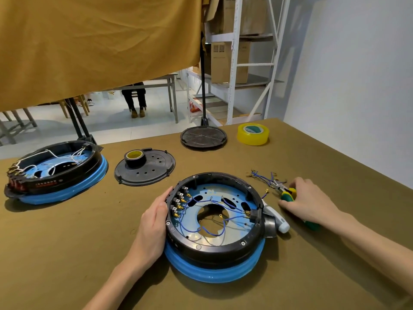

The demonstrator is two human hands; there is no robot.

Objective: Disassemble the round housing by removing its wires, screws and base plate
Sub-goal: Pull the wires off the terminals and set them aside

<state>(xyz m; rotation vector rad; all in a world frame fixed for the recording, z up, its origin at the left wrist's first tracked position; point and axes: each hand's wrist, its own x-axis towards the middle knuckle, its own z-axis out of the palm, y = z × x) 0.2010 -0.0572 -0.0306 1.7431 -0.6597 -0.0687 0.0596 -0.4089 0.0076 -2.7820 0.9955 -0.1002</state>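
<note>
You are in the wire-removal step. The round housing [215,222] sits on the surface [67,242] right in front of you, black ring uppermost on its blue base, open side up. Your left hand [154,217] lies flat against its left outer wall, fingers nearly straight and pressing to steady it, with nothing gripped. Your right hand [309,201] rests on the surface well to the right of the housing, fingers curled over the green and yellow handles of the pliers [288,192]; it looks like a loose hold, and whether you are picking them up or setting them down I cannot tell.

Several blue wires [201,220] are still looped inside the housing, running from the row of terminals on the left wall to the connector block on the right wall. A small bundle of loose wires [261,176] lies on the surface just beyond the pliers' nose, so part of the wiring seems already out. The screws around the ring's rim and the blue base plate [237,193] inside appear untouched.

For the next move, you likely need the pliers firmly in your right hand, brought over the rim to one gold terminal. Grip the metal end, not the wire, and pull straight off while your left hand braces the housing against sliding.
</note>
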